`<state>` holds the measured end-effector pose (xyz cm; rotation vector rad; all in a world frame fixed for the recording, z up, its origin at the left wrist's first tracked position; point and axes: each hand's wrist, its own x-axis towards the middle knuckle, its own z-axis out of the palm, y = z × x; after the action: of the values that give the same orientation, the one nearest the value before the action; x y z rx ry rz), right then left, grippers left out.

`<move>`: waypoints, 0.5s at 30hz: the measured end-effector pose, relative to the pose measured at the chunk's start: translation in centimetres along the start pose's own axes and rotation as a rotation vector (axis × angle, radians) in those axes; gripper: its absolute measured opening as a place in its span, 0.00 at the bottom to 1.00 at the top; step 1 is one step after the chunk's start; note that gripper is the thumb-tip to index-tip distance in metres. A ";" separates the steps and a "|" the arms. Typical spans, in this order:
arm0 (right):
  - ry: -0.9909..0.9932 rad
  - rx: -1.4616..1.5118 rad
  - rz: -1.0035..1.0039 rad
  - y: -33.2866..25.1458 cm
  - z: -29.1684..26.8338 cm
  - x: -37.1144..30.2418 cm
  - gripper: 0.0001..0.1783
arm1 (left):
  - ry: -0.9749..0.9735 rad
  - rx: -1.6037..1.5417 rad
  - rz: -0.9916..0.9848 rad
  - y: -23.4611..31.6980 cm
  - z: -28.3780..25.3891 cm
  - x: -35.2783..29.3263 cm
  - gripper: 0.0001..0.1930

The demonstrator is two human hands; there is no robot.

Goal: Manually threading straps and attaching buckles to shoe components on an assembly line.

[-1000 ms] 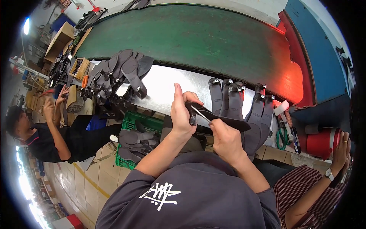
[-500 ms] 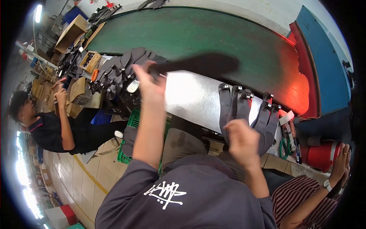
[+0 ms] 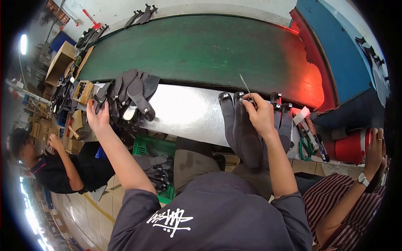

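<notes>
My left hand (image 3: 99, 118) reaches out at the left with fingers apart, beside a pile of dark grey foot-shaped soles (image 3: 136, 90) with glossy black fittings. Nothing shows clearly in its grasp. A slim pointed metal tool (image 3: 246, 85) juts up and leftward from my right hand (image 3: 261, 116), whose fingers are closed around it; its exact kind is hard to tell. Under and beside that hand, several dark soles (image 3: 248, 144) lie side by side across the near edge of the shiny metal table (image 3: 184, 111). Each has a small metal piece at its far end.
Beyond the table runs a green conveyor belt (image 3: 188, 48) toward a red-lit opening in a blue machine (image 3: 335, 50). Green-handled scissors (image 3: 307, 148) lie at right. A green crate (image 3: 144, 142) of soles stands below. Co-workers sit at left (image 3: 63, 163) and right (image 3: 347, 205).
My left hand has swung left to the pile, and the sole it was waving is out of it. My right hand has moved up over the row; the pointed tool now shows. The view has shifted.
</notes>
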<state>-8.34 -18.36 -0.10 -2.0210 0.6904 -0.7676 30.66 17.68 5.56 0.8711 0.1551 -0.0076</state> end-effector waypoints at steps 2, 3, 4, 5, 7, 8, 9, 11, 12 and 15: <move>-0.014 0.041 0.023 -3.2 -0.6 -0.2 0.12 | 0.160 0.085 0.195 -1.1 1.3 -4.5 0.24; -0.008 0.245 0.034 -4.7 -0.8 -0.9 0.11 | 0.068 0.148 0.306 -2.7 3.8 -9.3 0.23; -0.010 0.451 0.045 -6.3 -1.1 -1.8 0.11 | -0.018 0.214 0.420 -4.8 6.1 -14.4 0.23; -0.044 0.489 0.049 -8.3 -1.5 -2.6 0.10 | -0.230 0.268 0.250 -6.5 7.0 -17.2 0.24; -0.100 0.654 0.090 -9.3 -1.2 -4.1 0.13 | -0.546 -0.109 -0.499 -10.8 8.7 -22.6 0.31; -0.123 0.744 0.112 -9.8 -0.7 -4.6 0.13 | -1.009 0.480 -0.233 -13.0 9.9 -24.4 0.43; -0.154 0.790 0.132 -9.5 0.0 -5.1 0.14 | -1.128 0.443 -0.354 -14.3 10.5 -25.9 0.50; -0.171 0.836 0.158 -8.4 1.4 -6.5 0.14 | -1.234 0.418 -0.412 -15.2 11.4 -27.7 0.47; -0.180 0.884 0.174 -7.9 1.8 -7.1 0.14 | -1.182 0.301 -0.525 -16.2 10.9 -27.8 0.32; -0.221 0.825 0.273 -6.7 1.6 -8.1 0.18 | -1.114 0.495 -0.448 -18.2 9.1 -28.2 0.27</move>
<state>-11.27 -8.56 2.70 -1.2036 0.4067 -0.5294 2.68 -2.57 1.35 1.1912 -0.7283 -0.9666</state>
